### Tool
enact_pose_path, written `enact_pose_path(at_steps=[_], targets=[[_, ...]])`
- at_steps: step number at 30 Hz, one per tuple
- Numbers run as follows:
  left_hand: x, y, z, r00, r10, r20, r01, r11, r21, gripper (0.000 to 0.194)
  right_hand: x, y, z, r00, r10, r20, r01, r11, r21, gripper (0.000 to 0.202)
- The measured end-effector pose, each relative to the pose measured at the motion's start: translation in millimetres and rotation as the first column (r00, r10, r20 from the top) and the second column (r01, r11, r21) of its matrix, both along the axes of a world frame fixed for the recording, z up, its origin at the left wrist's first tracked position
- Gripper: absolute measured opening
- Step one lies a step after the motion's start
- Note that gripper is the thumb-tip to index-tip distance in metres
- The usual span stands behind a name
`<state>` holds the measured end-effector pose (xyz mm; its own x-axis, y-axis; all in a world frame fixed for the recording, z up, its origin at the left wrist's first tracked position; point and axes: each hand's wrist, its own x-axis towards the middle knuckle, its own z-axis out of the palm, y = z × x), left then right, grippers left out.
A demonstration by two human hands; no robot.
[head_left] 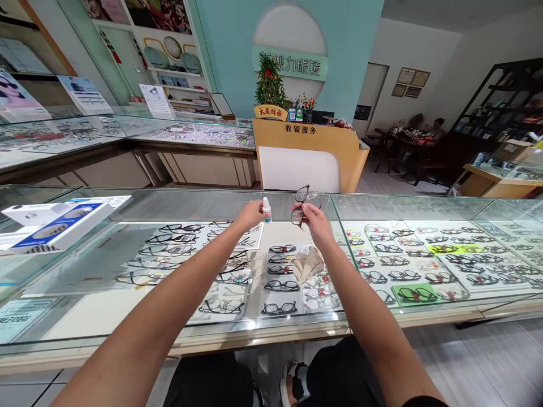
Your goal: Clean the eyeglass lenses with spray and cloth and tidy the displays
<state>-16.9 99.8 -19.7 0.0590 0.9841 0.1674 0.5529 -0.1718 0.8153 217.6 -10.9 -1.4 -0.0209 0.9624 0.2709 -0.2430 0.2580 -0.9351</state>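
My left hand is closed around a small white spray bottle with a coloured label, held upright over the glass counter. A pair of dark-rimmed eyeglasses is pinched in my right hand, with one lens above the fingers and the other beside them. A small gap separates the bottle from the glasses. Below my right hand, a crumpled beige cloth lies on the glass top.
The glass display counter holds many eyeglasses in rows. An opened white and blue box stands at its left. Beyond are a wooden cashier desk and another display case. People sit at a far table at the right.
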Motion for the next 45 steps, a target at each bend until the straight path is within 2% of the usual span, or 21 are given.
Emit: enact_pose_path(at_steps=[2,3,4,6,7,8,9,10,11,13,16,18,21,24,26,29,33,38,41,45], targets=[[0.9,-12.5,10.1,0.997,0.019,-0.073,-0.021,1.0,-0.019,0.044,1.4,1.2,0.6,1.0,0.001,-0.014,-0.001,1.0,0.009,0.041],[2.8,-23.4,15.9,0.992,0.052,-0.118,-0.05,0.999,0.018,0.047,2.4,1.9,1.0,1.0,-0.003,-0.021,0.003,1.0,0.013,0.041],[6.1,-37.3,21.3,0.984,0.094,-0.153,-0.083,0.994,0.076,0.049,3.7,2.7,1.5,1.0,-0.009,-0.027,0.009,1.0,0.015,0.041],[18.8,-72.8,28.9,0.953,0.173,-0.248,-0.085,0.94,0.329,0.044,6.7,4.0,3.0,0.999,-0.027,-0.035,0.028,0.999,0.015,0.042],[28.1,-92.5,30.1,0.953,0.132,-0.271,-0.021,0.926,0.378,0.033,8.2,4.5,3.8,0.999,-0.038,-0.033,0.039,0.999,0.014,0.043],[39.0,-111.8,29.1,0.957,0.017,-0.288,0.082,0.941,0.329,0.02,9.7,4.8,4.6,0.998,-0.05,-0.025,0.05,0.999,0.013,0.045],[51.0,-129.7,26.0,0.951,-0.121,-0.285,0.188,0.956,0.223,0.015,11.0,4.9,5.2,0.998,-0.061,-0.016,0.061,0.998,0.012,0.046],[63.4,-145.1,21.0,0.931,-0.243,-0.272,0.281,0.953,0.111,0.019,12.1,4.9,5.7,0.998,-0.07,-0.006,0.07,0.997,0.012,0.046],[75.3,-157.2,14.7,0.921,-0.304,-0.241,0.327,0.944,0.056,0.024,12.9,4.8,5.9,0.997,-0.077,0.002,0.077,0.997,0.013,0.046],[95.2,-170.6,0.7,0.928,-0.339,-0.154,0.346,0.938,0.02,0.033,13.8,4.7,5.8,0.997,-0.081,0.006,0.081,0.997,0.017,0.045],[108.4,-168.2,-13.6,0.94,-0.325,-0.103,0.326,0.945,-0.011,0.038,13.9,4.9,5.3,0.997,-0.082,0.013,0.081,0.996,0.023,0.044],[105.7,-158.8,-14.1,0.93,-0.352,-0.109,0.347,0.936,-0.058,0.036,13.7,5.0,5.5,0.996,-0.083,0.024,0.083,0.996,0.027,0.044],[89.6,-142.0,-3.5,0.922,-0.388,0.017,0.387,0.914,-0.125,0.034,12.9,4.5,6.9,0.996,-0.087,0.014,0.087,0.996,0.027,0.044],[66.8,-126.1,10.9,0.891,-0.33,0.311,0.402,0.892,-0.207,0.029,11.8,3.3,7.7,0.997,-0.076,-0.01,0.076,0.997,0.033,0.043],[51.5,-117.1,17.7,0.849,-0.224,0.478,0.383,0.885,-0.266,0.029,11.0,2.4,7.0,0.998,-0.064,-0.02,0.065,0.997,0.037,0.042],[32.3,-107.5,21.0,0.768,-0.072,0.637,0.332,0.895,-0.299,0.035,8.9,0.0,5.5,0.999,-0.041,-0.018,0.041,0.999,0.035,0.041],[17.6,-102.0,17.6,0.628,0.014,0.778,0.277,0.931,-0.24,0.04,1.0,-8.7,6.8,0.999,0.039,0.029,-0.04,0.999,0.025,0.037],[13.2,-102.6,13.2,0.454,0.06,0.889,0.297,0.93,-0.215,0.038,-12.1,-22.5,10.4,0.982,0.144,0.121,-0.145,0.989,-0.004,0.037],[13.2,-103.2,11.6,0.409,0.107,0.906,0.285,0.929,-0.238,0.035,-16.0,-27.6,12.1,0.972,0.169,0.165,-0.169,0.986,-0.008,0.037],[12.1,-102.6,9.8,0.344,0.171,0.923,0.288,0.917,-0.277,0.018,-16.9,-31.1,13.8,0.967,0.179,0.184,-0.179,0.984,-0.012,0.035]])
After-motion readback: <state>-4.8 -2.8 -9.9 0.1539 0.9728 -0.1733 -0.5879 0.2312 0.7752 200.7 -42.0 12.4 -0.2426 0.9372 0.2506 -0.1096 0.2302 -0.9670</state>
